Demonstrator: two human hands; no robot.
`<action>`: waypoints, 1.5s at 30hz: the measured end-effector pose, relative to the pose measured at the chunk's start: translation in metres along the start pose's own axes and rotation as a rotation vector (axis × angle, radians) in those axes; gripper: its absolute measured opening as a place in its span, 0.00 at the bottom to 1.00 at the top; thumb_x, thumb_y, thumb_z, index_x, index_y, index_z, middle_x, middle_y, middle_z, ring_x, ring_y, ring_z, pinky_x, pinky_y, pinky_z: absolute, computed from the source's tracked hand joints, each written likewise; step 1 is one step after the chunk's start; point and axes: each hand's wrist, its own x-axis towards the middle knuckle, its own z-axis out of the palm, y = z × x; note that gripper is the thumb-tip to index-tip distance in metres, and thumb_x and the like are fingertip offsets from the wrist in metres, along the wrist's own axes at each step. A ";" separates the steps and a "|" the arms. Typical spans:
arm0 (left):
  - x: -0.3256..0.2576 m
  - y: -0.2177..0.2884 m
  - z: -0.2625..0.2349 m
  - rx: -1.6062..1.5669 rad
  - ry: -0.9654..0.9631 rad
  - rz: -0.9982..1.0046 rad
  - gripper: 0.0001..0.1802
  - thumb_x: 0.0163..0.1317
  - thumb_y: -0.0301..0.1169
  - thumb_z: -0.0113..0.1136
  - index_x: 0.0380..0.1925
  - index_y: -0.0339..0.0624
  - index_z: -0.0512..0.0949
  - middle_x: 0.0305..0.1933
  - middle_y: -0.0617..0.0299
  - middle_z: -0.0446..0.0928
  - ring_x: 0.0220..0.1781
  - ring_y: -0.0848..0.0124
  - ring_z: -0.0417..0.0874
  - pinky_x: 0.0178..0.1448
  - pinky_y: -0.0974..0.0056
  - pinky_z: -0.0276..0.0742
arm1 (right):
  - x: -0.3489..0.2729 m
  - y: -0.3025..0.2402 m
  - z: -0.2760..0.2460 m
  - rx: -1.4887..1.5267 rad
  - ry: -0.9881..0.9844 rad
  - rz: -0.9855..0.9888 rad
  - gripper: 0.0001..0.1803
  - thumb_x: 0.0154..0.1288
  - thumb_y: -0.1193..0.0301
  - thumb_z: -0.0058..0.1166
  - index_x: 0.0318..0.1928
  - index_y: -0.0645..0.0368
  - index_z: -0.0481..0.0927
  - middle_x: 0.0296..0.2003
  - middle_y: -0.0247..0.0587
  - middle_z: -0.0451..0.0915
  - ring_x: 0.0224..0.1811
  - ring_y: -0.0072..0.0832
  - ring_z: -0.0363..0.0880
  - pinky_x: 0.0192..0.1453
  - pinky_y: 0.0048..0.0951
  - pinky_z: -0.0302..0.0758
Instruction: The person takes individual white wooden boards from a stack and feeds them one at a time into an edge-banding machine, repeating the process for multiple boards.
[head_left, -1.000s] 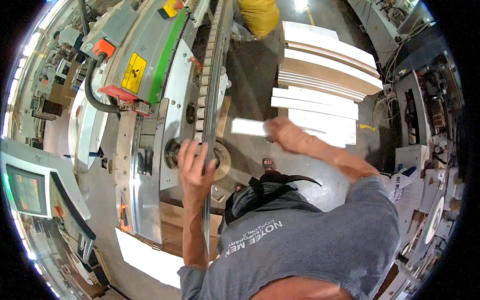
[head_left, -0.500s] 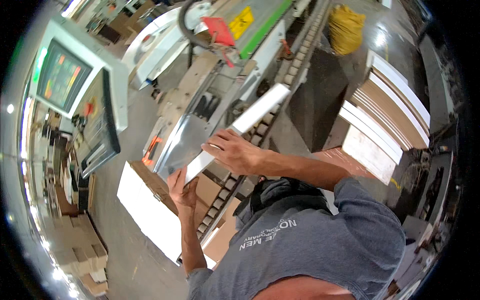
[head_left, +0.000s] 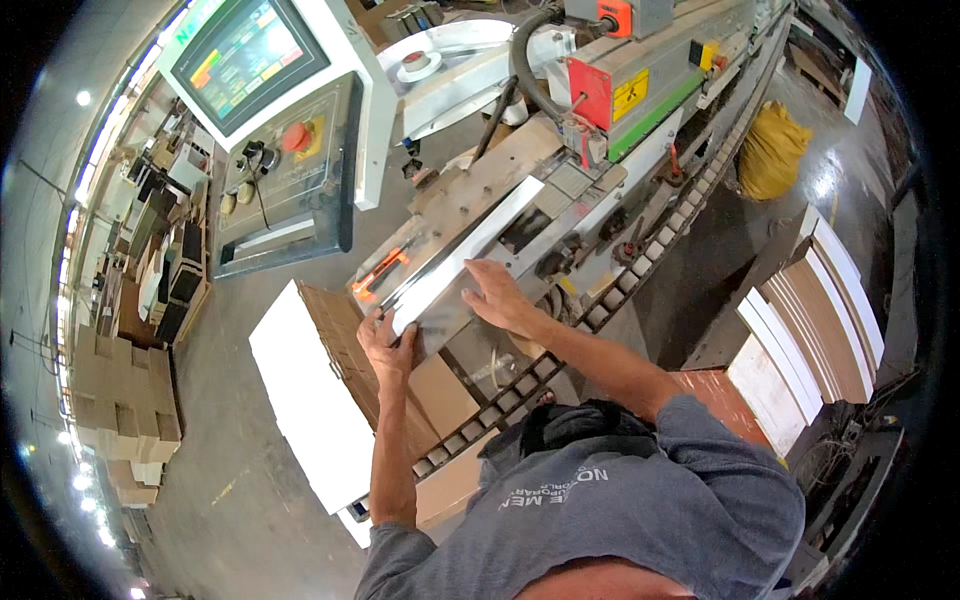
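A long narrow white board strip (head_left: 470, 245) lies slantwise on the metal bed of the machine (head_left: 445, 330), along its fence. My left hand (head_left: 386, 345) is closed around the near end of the strip, thumb on the right side and fingers on the left. Against the strip's right edge, about midway along, rest the fingertips of my right hand (head_left: 497, 297); its fingers are apart and not wrapped round the board. An orange part (head_left: 380, 275) sits on the bed just left of the strip.
A control panel with screen and red button (head_left: 296, 137) stands at the upper left. A roller conveyor track (head_left: 640, 265) runs diagonally past the machine. White panels (head_left: 310, 390) are stacked at near left, more boards (head_left: 815, 320) at right. Beyond sits a yellow sack (head_left: 773, 150).
The strip has moved left, from above the rollers onto the machine bed. My right hand has loosened from over the strip to its right edge. The view has shifted too.
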 end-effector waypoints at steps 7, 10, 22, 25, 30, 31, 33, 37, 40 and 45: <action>-0.001 -0.020 -0.008 -0.036 0.081 -0.024 0.20 0.51 0.22 0.74 0.46 0.42 0.85 0.50 0.53 0.74 0.51 0.56 0.77 0.54 0.57 0.76 | 0.016 -0.003 0.008 -0.029 0.137 0.027 0.36 0.68 0.60 0.55 0.68 0.70 0.63 0.63 0.63 0.68 0.67 0.53 0.64 0.73 0.48 0.60; 0.010 -0.018 -0.011 -0.124 0.061 0.069 0.14 0.56 0.15 0.68 0.42 0.39 0.84 0.47 0.54 0.76 0.45 0.60 0.80 0.43 0.64 0.79 | 0.014 -0.001 0.012 -0.006 0.200 0.041 0.37 0.68 0.59 0.56 0.69 0.69 0.62 0.63 0.63 0.68 0.67 0.53 0.64 0.72 0.47 0.60; 0.041 0.007 0.023 -0.076 -0.005 0.228 0.07 0.55 0.17 0.68 0.36 0.33 0.83 0.39 0.53 0.80 0.37 0.59 0.83 0.40 0.62 0.80 | 0.031 0.041 0.001 0.059 0.454 -0.083 0.33 0.69 0.63 0.54 0.66 0.75 0.63 0.58 0.68 0.71 0.62 0.61 0.68 0.68 0.56 0.62; 0.050 0.019 0.036 -0.045 -0.013 0.256 0.08 0.54 0.17 0.68 0.36 0.34 0.83 0.38 0.53 0.80 0.37 0.58 0.83 0.40 0.61 0.80 | 0.033 0.049 -0.017 -0.015 0.552 -0.132 0.32 0.68 0.64 0.56 0.63 0.76 0.66 0.53 0.67 0.74 0.56 0.59 0.71 0.63 0.57 0.66; 0.060 0.049 0.061 -0.083 -0.032 0.276 0.09 0.54 0.16 0.67 0.36 0.34 0.83 0.39 0.52 0.80 0.38 0.57 0.83 0.38 0.60 0.79 | 0.040 0.060 -0.060 -0.027 0.394 0.094 0.30 0.70 0.63 0.54 0.64 0.74 0.68 0.55 0.61 0.75 0.55 0.52 0.71 0.58 0.48 0.70; 0.065 0.057 0.069 -0.090 -0.036 0.282 0.09 0.54 0.16 0.66 0.36 0.34 0.83 0.38 0.52 0.80 0.38 0.57 0.83 0.38 0.60 0.79 | 0.041 0.074 -0.061 -0.112 0.473 0.042 0.29 0.69 0.66 0.55 0.62 0.75 0.69 0.54 0.61 0.76 0.54 0.50 0.72 0.56 0.47 0.72; 0.070 0.064 0.083 -0.079 -0.030 0.289 0.08 0.55 0.16 0.66 0.35 0.35 0.83 0.38 0.52 0.80 0.37 0.57 0.83 0.38 0.60 0.79 | 0.045 0.082 -0.071 -0.036 0.544 -0.002 0.27 0.67 0.68 0.56 0.59 0.76 0.72 0.50 0.62 0.78 0.49 0.49 0.75 0.53 0.45 0.74; 0.081 0.096 0.117 -0.186 -0.074 0.289 0.06 0.55 0.20 0.67 0.34 0.39 0.83 0.39 0.51 0.79 0.38 0.55 0.82 0.40 0.58 0.79 | 0.040 0.098 -0.105 0.030 0.536 0.071 0.28 0.64 0.68 0.58 0.58 0.77 0.71 0.52 0.65 0.77 0.45 0.52 0.78 0.52 0.44 0.77; 0.091 0.097 0.152 -0.128 -0.095 0.397 0.01 0.60 0.23 0.61 0.31 0.39 0.81 0.39 0.50 0.79 0.40 0.52 0.80 0.44 0.55 0.78 | 0.021 0.097 -0.123 -0.075 0.616 -0.106 0.28 0.62 0.72 0.58 0.61 0.72 0.71 0.54 0.64 0.77 0.54 0.51 0.78 0.55 0.41 0.80; 0.111 0.095 0.198 -0.327 -0.076 0.336 0.03 0.57 0.17 0.64 0.32 0.31 0.82 0.39 0.50 0.78 0.36 0.58 0.80 0.41 0.60 0.79 | -0.091 0.074 -0.142 0.099 0.593 -0.038 0.26 0.63 0.75 0.56 0.62 0.61 0.74 0.55 0.55 0.78 0.54 0.49 0.78 0.55 0.41 0.81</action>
